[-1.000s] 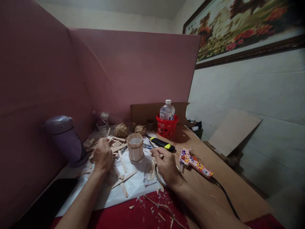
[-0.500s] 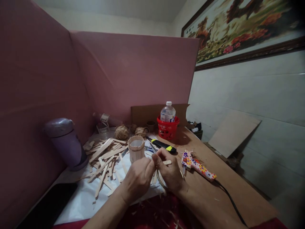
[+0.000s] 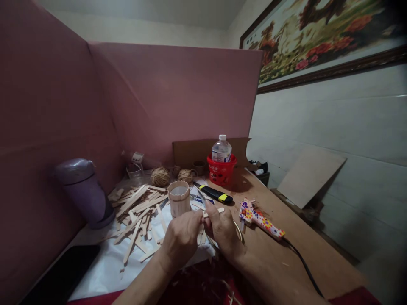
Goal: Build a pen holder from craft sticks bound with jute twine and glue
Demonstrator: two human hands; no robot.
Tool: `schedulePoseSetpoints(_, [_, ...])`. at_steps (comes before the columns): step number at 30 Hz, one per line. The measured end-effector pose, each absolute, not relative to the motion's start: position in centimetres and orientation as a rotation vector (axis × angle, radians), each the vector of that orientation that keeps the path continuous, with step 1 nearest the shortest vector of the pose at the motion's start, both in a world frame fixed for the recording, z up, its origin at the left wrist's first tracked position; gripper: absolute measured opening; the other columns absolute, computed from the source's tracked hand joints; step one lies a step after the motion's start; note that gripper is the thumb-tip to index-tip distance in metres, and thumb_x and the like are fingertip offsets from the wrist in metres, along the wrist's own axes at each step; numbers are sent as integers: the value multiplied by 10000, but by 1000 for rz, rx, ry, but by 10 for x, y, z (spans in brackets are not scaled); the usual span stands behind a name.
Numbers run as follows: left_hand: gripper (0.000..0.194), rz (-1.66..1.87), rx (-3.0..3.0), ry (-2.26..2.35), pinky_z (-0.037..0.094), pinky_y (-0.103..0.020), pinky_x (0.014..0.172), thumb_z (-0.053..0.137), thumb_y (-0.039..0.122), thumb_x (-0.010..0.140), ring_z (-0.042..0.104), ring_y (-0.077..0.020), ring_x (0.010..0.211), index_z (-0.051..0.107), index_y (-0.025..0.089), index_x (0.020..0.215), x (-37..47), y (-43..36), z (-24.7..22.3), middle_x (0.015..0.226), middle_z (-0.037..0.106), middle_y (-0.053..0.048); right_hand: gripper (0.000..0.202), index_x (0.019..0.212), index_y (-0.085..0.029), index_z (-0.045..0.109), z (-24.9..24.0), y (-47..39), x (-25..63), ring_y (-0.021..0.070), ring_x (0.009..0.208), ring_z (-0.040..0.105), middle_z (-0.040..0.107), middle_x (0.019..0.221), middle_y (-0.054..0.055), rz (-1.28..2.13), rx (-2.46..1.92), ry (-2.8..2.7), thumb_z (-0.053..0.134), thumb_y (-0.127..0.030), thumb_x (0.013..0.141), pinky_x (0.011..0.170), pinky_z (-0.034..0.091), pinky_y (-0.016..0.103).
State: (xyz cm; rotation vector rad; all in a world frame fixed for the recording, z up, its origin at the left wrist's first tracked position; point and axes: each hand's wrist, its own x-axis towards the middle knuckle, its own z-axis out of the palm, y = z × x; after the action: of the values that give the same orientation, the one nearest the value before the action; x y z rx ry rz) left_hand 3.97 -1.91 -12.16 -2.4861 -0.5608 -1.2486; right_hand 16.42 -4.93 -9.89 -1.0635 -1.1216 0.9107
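Note:
My left hand (image 3: pixel 182 237) is closed, its fingertips pinching a wooden craft stick (image 3: pixel 216 212) that points to the right. My right hand (image 3: pixel 224 233) is closed around a pair of scissors (image 3: pixel 239 233); their large gold-coloured handle loops show beside the palm and a blade points up and away past the thumb. The stick lies across the right hand's fingers, and both hands' fingertips are close together or touching. Just beyond my left hand stands a round cup (image 3: pixel 179 203) covered in craft sticks, with a scalloped rim. Where the blades meet the stick is hidden.
Loose craft sticks (image 3: pixel 135 228) are heaped at left on white paper. Behind are twine balls (image 3: pixel 160 176) and a red bucket (image 3: pixel 221 171) with a bottle. A yellow-black utility knife (image 3: pixel 216 194), a flowered glue gun (image 3: pixel 260 220), a purple tumbler (image 3: pixel 87 197) and a black phone-like slab (image 3: pixel 63 275) lie around.
The view has shifted slightly. My right hand has turned a little, with its thumb now lying further over the scissors, and the stick sits more level between the hands.

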Motion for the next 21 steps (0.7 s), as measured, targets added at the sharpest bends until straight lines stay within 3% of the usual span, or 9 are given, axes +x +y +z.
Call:
schedulePoseSetpoints(8, [208, -1446, -2635, -929, 408, -204, 479, 344, 132, 936, 523, -96, 476, 501, 179, 807, 44, -30, -120, 561, 522, 36, 546, 428, -209, 388, -98, -51, 169, 79, 364, 342, 369, 383, -45, 856, -1072, -1242, 470, -601, 800, 396, 292, 230])
schedulePoseSetpoints(13, [267, -1739, -2729, -1354, 374, -202, 435, 371, 257, 943, 472, -82, 411, 510, 195, 723, 39, -23, -117, 503, 482, 65, 519, 454, -210, 393, -108, -47, 174, 77, 374, 337, 359, 399, -55, 837, -990, -1203, 464, -548, 840, 404, 306, 222])
schedulePoseSetpoints(18, [150, -1820, -2299, -935, 424, -225, 516, 475, 126, 877, 552, -104, 524, 592, 194, 941, 29, -28, -105, 635, 601, 20, 517, 440, -221, 359, -121, -30, 175, 72, 326, 302, 327, 356, -68, 866, -1000, -879, 515, -550, 806, 346, 254, 218])
schedulePoseSetpoints(21, [201, -1671, -2556, -487, 435, -273, 544, 472, 87, 851, 574, -141, 566, 608, 201, 947, 35, -49, -105, 640, 621, -11, 485, 461, -202, 414, -123, -25, 175, 66, 314, 311, 364, 360, -69, 899, -1028, -861, 574, -531, 778, 339, 236, 210])
